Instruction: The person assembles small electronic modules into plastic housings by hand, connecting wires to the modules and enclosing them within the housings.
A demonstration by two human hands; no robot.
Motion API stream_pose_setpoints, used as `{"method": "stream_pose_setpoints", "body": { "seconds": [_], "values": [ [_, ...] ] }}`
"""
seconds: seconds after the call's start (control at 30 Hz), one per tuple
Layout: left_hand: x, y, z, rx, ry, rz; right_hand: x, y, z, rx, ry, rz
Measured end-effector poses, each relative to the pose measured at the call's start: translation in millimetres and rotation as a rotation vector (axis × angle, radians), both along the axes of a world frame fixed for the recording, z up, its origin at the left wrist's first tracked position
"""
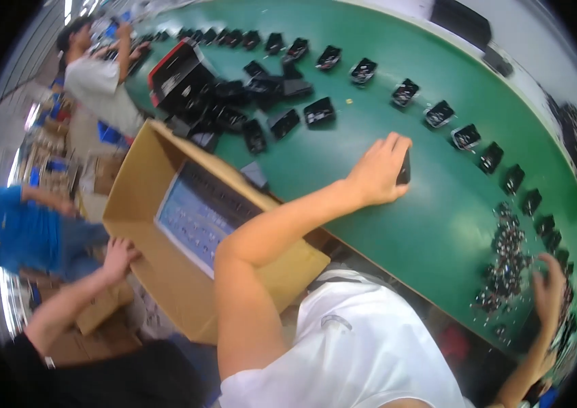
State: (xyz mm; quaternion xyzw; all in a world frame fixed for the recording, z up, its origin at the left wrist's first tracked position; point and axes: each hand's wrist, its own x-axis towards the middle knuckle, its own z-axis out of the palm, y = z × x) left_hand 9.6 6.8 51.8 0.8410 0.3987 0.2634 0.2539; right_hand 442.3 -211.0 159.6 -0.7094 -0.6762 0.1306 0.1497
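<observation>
My left hand (pixel 381 170) is closed around a small black case (pixel 404 168) just over the green table, its fingers covering most of the case. Far to the right, my right hand (pixel 549 292) has its fingers apart beside a pile of small shiny metal-and-black parts (pixel 504 258); nothing shows in it. Curving along the far side of the table is a row of small open black cases (pixel 405 93), several with shiny bits inside. Nearer the left, black cases (pixel 254 134) lie loosely around a larger black box with a red edge (pixel 183 75).
An open cardboard box (pixel 145 177) stands at the table's near edge, left of my arm, with a printed blue sheet (pixel 200 204) inside. Another person's hand (pixel 120 258) grips its rim. Two more people, in grey (pixel 101 85) and blue (pixel 26 224), are at the left. Green tabletop (pixel 397 231) runs between my hands.
</observation>
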Motion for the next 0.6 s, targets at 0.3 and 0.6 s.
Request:
{"method": "stream_pose_setpoints", "body": {
  "seconds": [0.3, 0.6],
  "values": [
    [18.9, -18.9, 19.8, 0.070, 0.133, -0.174, -170.2, 8.0, -130.9, 0.469, 0.157, -0.086],
    [41.1, -17.3, -19.1, -0.006, 0.146, -0.191, -120.9, 1.0, -141.8, 0.677, 0.138, -0.174]
  ]
}}
